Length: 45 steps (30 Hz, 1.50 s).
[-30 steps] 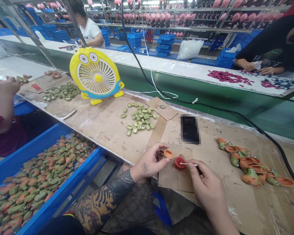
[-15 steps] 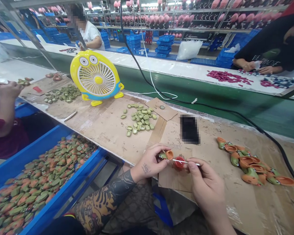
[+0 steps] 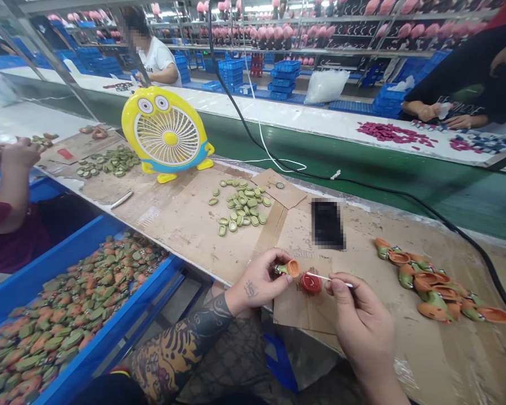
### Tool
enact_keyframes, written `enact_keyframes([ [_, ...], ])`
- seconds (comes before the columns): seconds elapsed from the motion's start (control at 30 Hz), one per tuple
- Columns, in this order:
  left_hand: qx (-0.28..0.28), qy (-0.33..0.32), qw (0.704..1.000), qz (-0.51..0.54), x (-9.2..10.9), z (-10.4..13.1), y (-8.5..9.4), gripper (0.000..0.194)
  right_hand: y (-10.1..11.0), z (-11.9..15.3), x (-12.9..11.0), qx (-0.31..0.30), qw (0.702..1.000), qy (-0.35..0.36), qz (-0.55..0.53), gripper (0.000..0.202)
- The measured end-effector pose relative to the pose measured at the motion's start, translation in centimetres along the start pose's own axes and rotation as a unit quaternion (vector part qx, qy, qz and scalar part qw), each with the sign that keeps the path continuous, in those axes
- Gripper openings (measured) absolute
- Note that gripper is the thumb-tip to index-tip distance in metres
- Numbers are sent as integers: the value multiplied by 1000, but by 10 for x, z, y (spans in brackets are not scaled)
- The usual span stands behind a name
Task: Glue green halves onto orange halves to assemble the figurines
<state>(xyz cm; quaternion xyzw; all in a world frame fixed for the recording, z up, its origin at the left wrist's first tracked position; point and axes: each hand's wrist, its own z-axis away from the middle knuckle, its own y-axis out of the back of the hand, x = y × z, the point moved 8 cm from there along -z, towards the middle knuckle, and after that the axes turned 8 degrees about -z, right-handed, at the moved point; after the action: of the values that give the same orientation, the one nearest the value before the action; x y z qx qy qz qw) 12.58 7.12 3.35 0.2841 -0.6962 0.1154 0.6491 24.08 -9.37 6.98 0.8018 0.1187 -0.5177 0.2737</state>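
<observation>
My left hand point(image 3: 265, 279) pinches a small orange-and-green molded piece point(image 3: 293, 269), its hollow orange opening turned to the right. Between the fingers of my right hand point(image 3: 358, 315) is a thin white stick point(image 3: 320, 275), its tip over a small pot of red liquid point(image 3: 311, 282). The pot stands on the cardboard between both hands. Several similar orange-and-green pieces point(image 3: 436, 287) lie in a cluster to the right. Beyond my left hand is a loose pile of green oval pieces point(image 3: 247, 203).
A yellow fan point(image 3: 168, 138) stands at the back left of the cardboard-covered table point(image 3: 185, 216). A blue bin point(image 3: 86, 346) full of pieces is at lower left. A dark pixelated object point(image 3: 328, 224) lies behind the pot. A black cable point(image 3: 383, 190) runs along the back. Co-workers sit left and across.
My right hand has moved slightly right, drawing the stick's tip away from the molded piece to over the red pot. My left hand stays nearly still.
</observation>
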Motion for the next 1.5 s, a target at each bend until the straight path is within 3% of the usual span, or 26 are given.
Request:
enact_keyframes([
  [0.3,8,-4,999,49,-5,-2,5,29,-11,-4,16,-101,990,17,94,32],
  [0.47,-2,3,998,68,-3,-4,5,29,1,-3,15,-42,996,-22,71,33],
  [0.6,-15,11,997,77,1,-4,5,28,8,0,6,24,997,-65,-23,35],
  [0.77,-21,13,997,79,2,-6,5,27,-13,0,-7,-26,994,-67,-87,33],
  [0.93,-25,15,997,76,1,-5,3,30,-26,1,-5,-64,991,-70,-92,33],
  [1.27,-56,26,995,73,-2,-3,-1,32,-21,0,-3,-48,997,-41,-44,30],
  [1.5,-27,1,995,99,2,-6,6,30,-1,0,-2,10,1000,-15,4,29],
])
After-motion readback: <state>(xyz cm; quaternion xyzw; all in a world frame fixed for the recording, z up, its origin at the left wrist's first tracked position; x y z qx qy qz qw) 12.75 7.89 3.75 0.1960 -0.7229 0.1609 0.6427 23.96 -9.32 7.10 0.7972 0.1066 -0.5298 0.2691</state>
